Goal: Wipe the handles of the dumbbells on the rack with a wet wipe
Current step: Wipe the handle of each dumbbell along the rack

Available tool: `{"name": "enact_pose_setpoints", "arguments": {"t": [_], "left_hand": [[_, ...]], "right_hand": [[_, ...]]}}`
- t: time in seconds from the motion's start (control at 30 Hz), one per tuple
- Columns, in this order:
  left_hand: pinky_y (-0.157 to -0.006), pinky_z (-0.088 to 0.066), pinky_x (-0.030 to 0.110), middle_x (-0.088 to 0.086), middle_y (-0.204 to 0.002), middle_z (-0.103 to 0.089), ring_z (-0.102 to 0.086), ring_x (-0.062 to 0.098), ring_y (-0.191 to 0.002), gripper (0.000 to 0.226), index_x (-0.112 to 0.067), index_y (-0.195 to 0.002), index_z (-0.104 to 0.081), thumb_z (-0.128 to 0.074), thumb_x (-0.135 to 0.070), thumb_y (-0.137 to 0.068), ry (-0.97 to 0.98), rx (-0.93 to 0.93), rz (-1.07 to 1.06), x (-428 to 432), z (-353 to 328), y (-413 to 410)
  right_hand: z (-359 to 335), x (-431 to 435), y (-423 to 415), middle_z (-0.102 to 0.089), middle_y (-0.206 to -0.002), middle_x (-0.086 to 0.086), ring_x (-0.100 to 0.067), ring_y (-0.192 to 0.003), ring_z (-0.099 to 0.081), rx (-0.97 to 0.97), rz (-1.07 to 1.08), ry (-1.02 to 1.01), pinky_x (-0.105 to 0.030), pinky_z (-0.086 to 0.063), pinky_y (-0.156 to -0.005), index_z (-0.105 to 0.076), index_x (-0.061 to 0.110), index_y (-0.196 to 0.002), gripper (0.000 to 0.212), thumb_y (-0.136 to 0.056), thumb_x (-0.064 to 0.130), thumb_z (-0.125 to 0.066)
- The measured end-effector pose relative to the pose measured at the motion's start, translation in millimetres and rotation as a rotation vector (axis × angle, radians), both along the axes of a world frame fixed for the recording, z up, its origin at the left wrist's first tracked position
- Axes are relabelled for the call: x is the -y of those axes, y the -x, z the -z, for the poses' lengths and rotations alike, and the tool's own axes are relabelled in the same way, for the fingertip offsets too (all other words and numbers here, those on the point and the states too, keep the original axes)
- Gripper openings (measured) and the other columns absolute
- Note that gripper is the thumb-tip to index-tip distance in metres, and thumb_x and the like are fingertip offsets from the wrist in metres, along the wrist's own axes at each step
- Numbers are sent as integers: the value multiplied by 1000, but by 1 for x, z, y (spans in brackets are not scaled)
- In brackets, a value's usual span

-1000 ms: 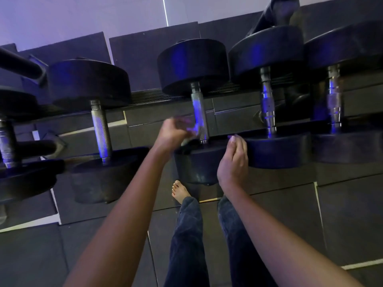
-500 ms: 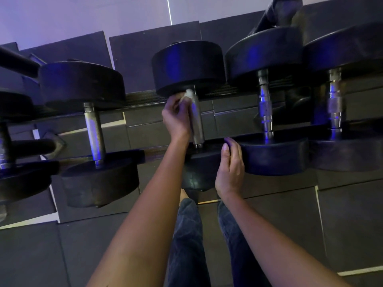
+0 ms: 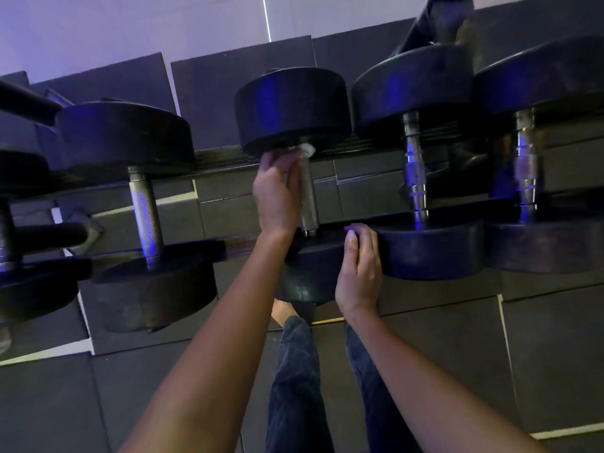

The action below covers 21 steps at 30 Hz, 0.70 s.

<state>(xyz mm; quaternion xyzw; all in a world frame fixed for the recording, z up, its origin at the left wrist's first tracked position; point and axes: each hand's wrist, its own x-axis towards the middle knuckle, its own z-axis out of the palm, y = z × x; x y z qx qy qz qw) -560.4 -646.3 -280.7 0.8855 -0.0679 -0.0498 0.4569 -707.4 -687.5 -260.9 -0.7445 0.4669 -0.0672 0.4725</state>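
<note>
Wet wipe (image 3: 305, 149): left hand (image 3: 277, 194), fingers curled, holds it on handle (image 3: 310, 199); right hand (image 3: 359, 273), fingers relaxed, touches weight (image 3: 310, 273).

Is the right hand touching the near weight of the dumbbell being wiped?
Touching. The head view shows the right hand resting against that near weight, thumb lying on its top edge.
</note>
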Motion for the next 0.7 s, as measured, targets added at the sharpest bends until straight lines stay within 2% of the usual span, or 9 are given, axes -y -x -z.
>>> {"name": "enact_pose_setpoints", "arguments": {"t": [0.1,0.2,0.3,0.37,0.43,0.47,0.53,0.6,0.7], "left_hand": [[-90,-39,24,11,-113,-65,-57,26,-101,24,-6,-108,-69,-61,-7,-85,-173,286,287,-3,5,2],[-96,-40,28,13,-109,-67,-59,29,-104,25,0,-104,-68,-64,-4,-80,-392,503,488,3,15,-2],[-92,-49,30,9,-108,-68,-61,26,-107,27,-4,-100,-70,-55,-11,-79,-506,538,583,7,16,-4],[-83,-49,25,4,-106,-69,-59,21,-104,24,-10,-98,-71,-56,-16,-80,-446,501,518,2,15,-5],[-79,-46,24,4,-104,-69,-60,19,-96,18,-12,-95,-73,-64,-17,-80,-266,328,296,-2,8,-3],[-79,-45,25,4,-100,-69,-62,19,-90,15,-12,-93,-74,-66,-16,-80,-146,176,139,-1,6,-3],[-80,-49,30,1,-90,-70,-63,13,-80,10,-17,-84,-75,-70,-11,-77,143,-158,-121,1,2,-7],[-77,-53,31,-7,-75,-71,-63,8,-73,17,-23,-73,-73,-70,-6,-75,464,-400,-275,3,2,-11],[-53,-48,16,-11,-57,-65,-57,-1,-52,25,-17,-74,-59,-56,2,-89,720,-702,-489,8,5,-12]], "right_hand": [[0,1,0,-59,-112,-6,-20,-102,-54,4,1,6,-11,-29,-77,-58,9,-107,56,-90,49,-23],[0,1,0,-59,-112,-6,-21,-103,-54,5,-1,16,-10,-29,-78,-58,9,-106,55,-90,48,-24],[0,1,0,-59,-113,-5,-19,-103,-54,4,5,13,-11,-29,-78,-59,9,-107,56,-89,50,-24],[0,1,0,-59,-113,-6,-20,-103,-54,6,4,18,-11,-29,-78,-59,9,-107,57,-89,50,-24],[0,0,0,-59,-114,-6,-20,-103,-54,6,-1,20,-7,-29,-77,-59,9,-108,58,-89,51,-23],[0,0,0,-59,-114,-6,-19,-103,-54,5,-2,17,-3,-28,-75,-58,9,-108,58,-89,51,-23],[0,0,1,-59,-115,-6,-18,-103,-53,7,4,8,4,-26,-74,-58,9,-109,59,-89,51,-23],[-1,0,1,-58,-114,-6,-17,-101,-53,11,7,7,7,-25,-74,-58,9,-108,59,-89,51,-23],[-1,0,1,-58,-113,-5,-18,-100,-53,14,8,14,5,-25,-72,-58,9,-107,57,-89,51,-23]]}}
